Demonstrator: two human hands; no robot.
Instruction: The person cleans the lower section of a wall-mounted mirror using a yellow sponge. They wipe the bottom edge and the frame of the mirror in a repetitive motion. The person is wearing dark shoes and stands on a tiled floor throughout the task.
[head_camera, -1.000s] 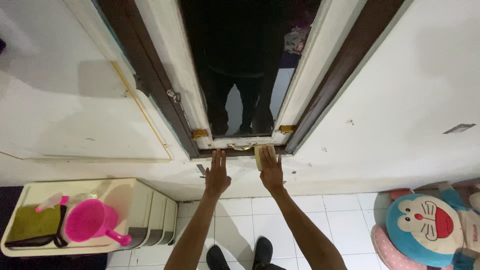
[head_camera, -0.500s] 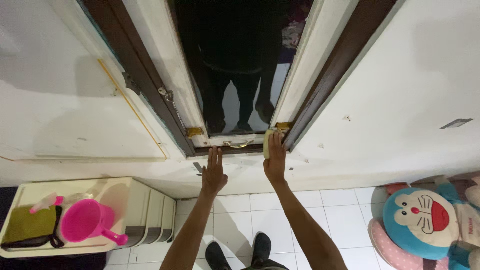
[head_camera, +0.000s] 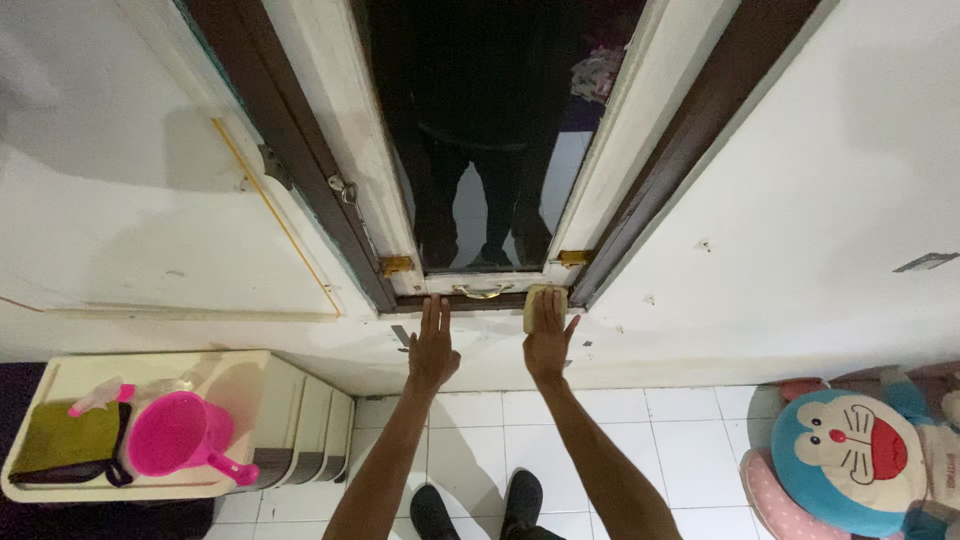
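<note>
wall (head_camera: 800, 230), white and scuffed, filling most of the view, with a tall narrow mirror (head_camera: 490, 140) in a pale frame set between dark brown jambs, reflecting dark legs. below, white tiled floor (head_camera: 690, 440) and two dark shoes. at left, a cream plastic drawer unit (head_camera: 290, 420) carrying a pink scoop (head_camera: 180, 440), an olive cloth (head_camera: 65, 440) and a pink-topped spray bottle (head_camera: 95, 398). at right, a blue and white plush toy (head_camera: 850, 455) leaning against the wall. both arms stretched forward to the mirror's bottom edge. right hand (head_camera: 548, 335) spread flat, pressing a small yellowish sponge (head_camera: 538, 305) onto the lower right corner of the frame, just under a brass hinge (head_camera: 572, 258); sponge lying straight ahead of that palm, long axis up the wall, half hidden by the fingers. left hand (head_camera: 434, 350) open and flat on the wall, holding nothing, fingertips just below the brass handle (head_camera: 482, 292), well left of the sponge.
</note>
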